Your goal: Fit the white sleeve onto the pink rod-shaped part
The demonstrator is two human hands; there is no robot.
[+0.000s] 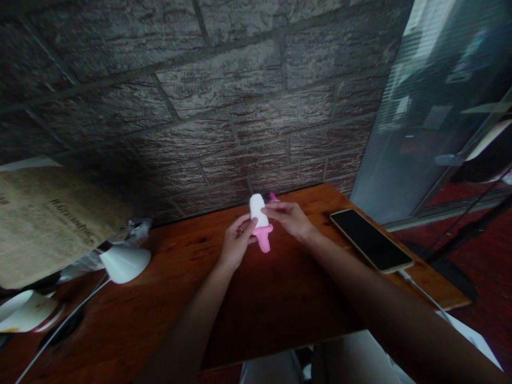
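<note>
Between my two hands is a popsicle-shaped thing [257,208] with a rounded white body on top and a pink collar and stick-like handle below. It stands nearly upright over the wooden table. My left hand [237,241] grips it from the left near where white meets pink, thumb on its front. From the right, my right hand [291,217] pinches the edge of the white body with its fingertips. A small magenta object [272,197] shows just behind my right fingers, mostly hidden.
On the wooden table [180,298] a phone [372,240] lies at right with a cable plugged in. At left are a white cone-shaped object [126,263], a brown printed paper bag [48,218] and a white cup [28,312]. A brick-patterned wall [224,80] rises behind.
</note>
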